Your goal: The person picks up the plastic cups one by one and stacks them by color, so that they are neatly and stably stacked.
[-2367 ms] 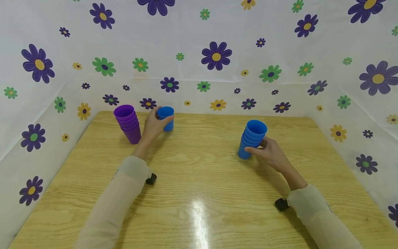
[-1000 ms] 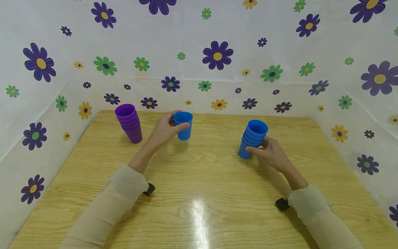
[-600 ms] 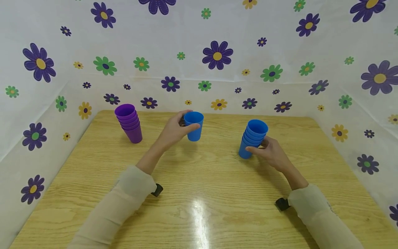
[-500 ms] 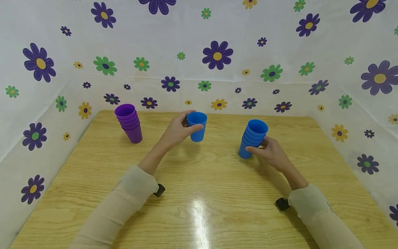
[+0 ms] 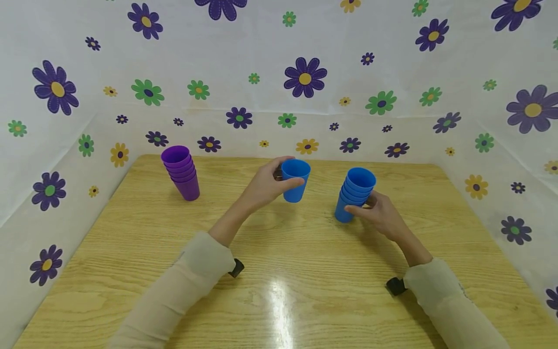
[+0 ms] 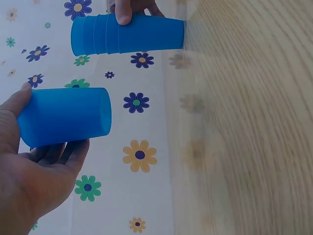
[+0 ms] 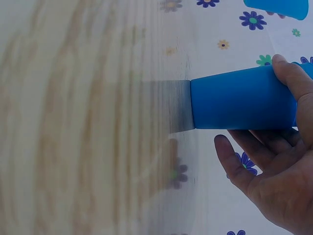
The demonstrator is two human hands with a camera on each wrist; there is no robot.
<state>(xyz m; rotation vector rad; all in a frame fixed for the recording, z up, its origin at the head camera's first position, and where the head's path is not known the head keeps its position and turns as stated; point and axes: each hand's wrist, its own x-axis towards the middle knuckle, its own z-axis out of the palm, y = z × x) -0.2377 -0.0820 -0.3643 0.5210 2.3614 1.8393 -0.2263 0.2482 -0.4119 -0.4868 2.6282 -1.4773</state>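
My left hand (image 5: 266, 186) grips a single blue cup (image 6: 66, 116) between thumb and fingers, mouth up and raised above the table, just left of a stack. That stack of several nested blue cups (image 5: 355, 194) stands upright on the table, and my right hand (image 5: 381, 215) holds it from the right side. In the right wrist view the thumb lies on the near side of the stack's lowest cup (image 7: 239, 100), whose base meets the wood. At the far left stands a stack of nested purple cups (image 5: 183, 174), touched by neither hand.
A wooden table (image 5: 279, 257) spreads beneath both hands, with a bright light reflection near its front. Behind it and at both sides hangs a white cloth (image 5: 261, 58) printed with flowers. A small black wrist camera (image 5: 395, 286) sits under the right cuff.
The left hand has carried the single blue cup rightward from beside the purple stack, toward the blue stack. The right hand and both stacks have stayed in place.
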